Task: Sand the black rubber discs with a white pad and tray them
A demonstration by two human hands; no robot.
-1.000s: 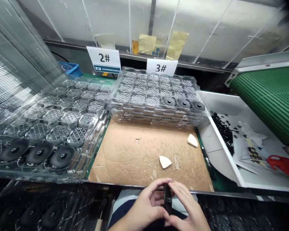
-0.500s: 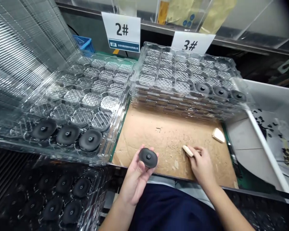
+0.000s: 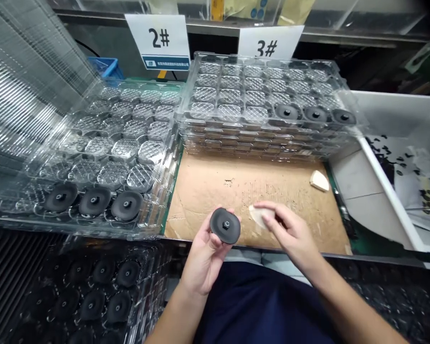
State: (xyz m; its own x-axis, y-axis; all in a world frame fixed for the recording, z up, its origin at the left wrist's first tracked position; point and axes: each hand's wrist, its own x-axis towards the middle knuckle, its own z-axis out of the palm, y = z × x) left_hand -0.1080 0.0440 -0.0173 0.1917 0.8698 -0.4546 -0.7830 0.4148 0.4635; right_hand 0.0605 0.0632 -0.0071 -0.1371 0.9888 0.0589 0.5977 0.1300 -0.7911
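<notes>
My left hand (image 3: 208, 260) grips a black oval plastic part (image 3: 225, 226) by its edges, its small central post facing up. Closed on a thin cream-coloured pad (image 3: 260, 216) is my right hand (image 3: 293, 230), a short gap to the right of the black part. Both hands are over the front of the brown cardboard sheet (image 3: 204, 191). A second cream pad (image 3: 319, 181) lies at the sheet's right side.
Clear trays hold a few black parts at left (image 3: 126, 205) and in the back stack (image 3: 286, 112). Lower left, a tray of black parts (image 3: 93, 305) sits below the bench. A white bin (image 3: 383, 191) with small pieces stands right.
My right hand has moved left with the cream pad, closer to the black part, and the pad's flat side now shows more. The whole view has shifted slightly.
</notes>
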